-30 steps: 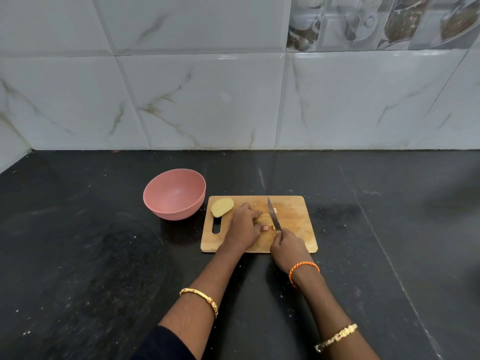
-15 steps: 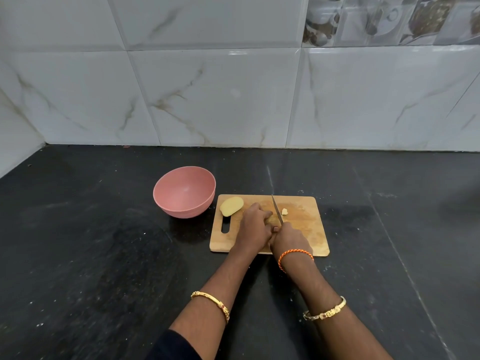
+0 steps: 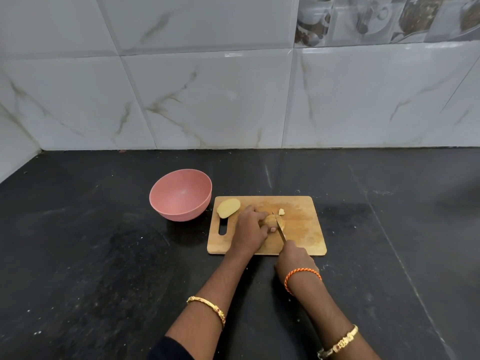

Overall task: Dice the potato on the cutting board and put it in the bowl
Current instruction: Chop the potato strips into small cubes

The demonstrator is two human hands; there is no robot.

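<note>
I'm mid-dicing: my left hand [image 3: 249, 228] clamps the pale potato half [image 3: 272, 221] on the wooden cutting board [image 3: 304, 229], right hand [image 3: 294, 258] gripping the steel knife [image 3: 280, 226]; next, press straight down.

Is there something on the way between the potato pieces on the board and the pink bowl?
Nothing visible blocks it. The pink bowl sits just left of the cutting board, its inside empty; only the uncut potato half lies near that edge.
</note>
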